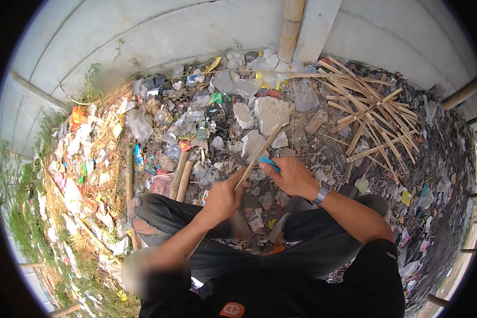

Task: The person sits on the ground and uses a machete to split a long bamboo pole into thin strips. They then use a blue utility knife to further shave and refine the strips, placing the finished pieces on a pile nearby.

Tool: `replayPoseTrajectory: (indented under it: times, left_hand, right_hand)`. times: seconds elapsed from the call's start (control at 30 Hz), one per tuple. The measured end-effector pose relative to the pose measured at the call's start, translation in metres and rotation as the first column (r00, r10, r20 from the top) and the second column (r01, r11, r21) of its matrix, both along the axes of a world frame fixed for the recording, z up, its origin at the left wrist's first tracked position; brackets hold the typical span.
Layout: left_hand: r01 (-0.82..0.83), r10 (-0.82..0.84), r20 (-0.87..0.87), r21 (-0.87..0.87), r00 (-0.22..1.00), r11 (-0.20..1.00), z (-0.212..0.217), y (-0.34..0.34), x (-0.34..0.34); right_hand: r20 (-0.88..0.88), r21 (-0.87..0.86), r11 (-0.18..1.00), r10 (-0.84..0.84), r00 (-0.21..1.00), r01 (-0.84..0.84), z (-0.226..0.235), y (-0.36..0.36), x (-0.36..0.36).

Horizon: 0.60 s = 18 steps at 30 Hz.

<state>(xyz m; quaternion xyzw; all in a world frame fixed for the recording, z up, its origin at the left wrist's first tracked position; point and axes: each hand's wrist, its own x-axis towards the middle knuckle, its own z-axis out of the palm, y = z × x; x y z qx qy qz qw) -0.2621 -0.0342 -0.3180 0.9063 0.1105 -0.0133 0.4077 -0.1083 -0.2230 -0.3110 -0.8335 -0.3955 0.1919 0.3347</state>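
Observation:
My left hand [222,200] is closed around the lower part of a long, thin bamboo strip [274,133], which slants up and away to the right. In my right hand [298,179] is a small flat blue tool [270,164], its end beside the strip. The thumb lies along the blue tool; the rest is hidden by the fingers, so I cannot tell its exact kind. A metal-banded watch [321,193] is on my right wrist. Both hands are in front of my bent knees.
A loose heap of split bamboo strips [373,114] lies at the far right. Pale broken slabs [270,114] and plastic litter cover the ground ahead. Bamboo poles [184,180] lie left of my hands. A grey panel wall [196,32] with an upright post [291,29] stands behind.

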Motion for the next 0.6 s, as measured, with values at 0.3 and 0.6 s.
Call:
replayPoseTrajectory:
  times: [0.3, 0.6]
  left_hand:
    - [0.003, -0.005, 0.009, 0.221, 1.000, 0.975, -0.008, -0.004, -0.004]
    - [0.022, -0.024, 0.000, 0.351, 1.000, 0.936, -0.011, 0.002, -0.011]
  right_hand:
    - [-0.047, -0.132, 0.985, 0.102, 0.994, -0.107, -0.007, 0.011, -0.017]
    - [0.129, -0.160, 0.959, -0.214, 0.968, 0.234, -0.036, 0.008, 0.067]
